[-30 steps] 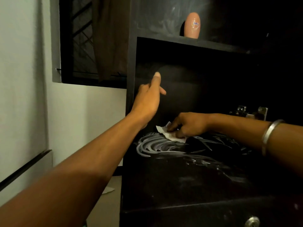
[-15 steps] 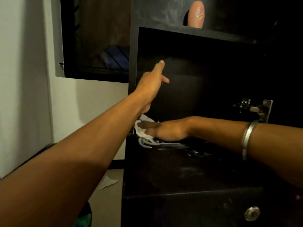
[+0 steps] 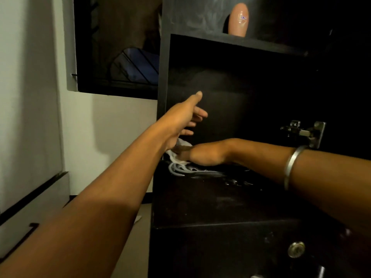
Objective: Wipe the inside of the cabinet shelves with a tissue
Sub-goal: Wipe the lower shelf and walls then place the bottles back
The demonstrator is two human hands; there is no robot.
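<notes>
Leftmost: pale wall (image 3: 26, 97), dark window (image 3: 116, 63) with slanted bars, all well left of any fingers. Low down, a white scrap (image 3: 137, 219) on the floor, below the left forearm.

Next, left hand (image 3: 181, 119): raised at the cabinet (image 3: 163, 77) front edge, fingers (image 3: 195, 117) straight and spread, thumb up, holding nothing; whether touching the cabinet's side panel, cannot tell.

Just under those fingers, tissue (image 3: 176, 156): white, crumpled, lying on the shelf (image 3: 210, 197) at its far left corner, against the side panel. Partly hidden by both hands, so no clear long axis; visible part spreads roughly left-right along the shelf, its free edge toward the left wall of the cabinet.

Right hand (image 3: 204, 154): palm down, laid flat on the tissue, fingers (image 3: 183, 149) stretched leftward and pressing it to the shelf; fingertips partly hidden behind the left wrist. Pale curved streaks (image 3: 186, 170) on the shelf directly in front of these fingers, running left-right.

Farther right: metal bangle (image 3: 291, 167) on the right forearm, metal hinge (image 3: 307, 133) on the cabinet's right side above it. Above all fingers, on the upper shelf, a peach-coloured rounded bottle (image 3: 239, 20), upright. Below, on the lower door, a round lock (image 3: 296, 249).
</notes>
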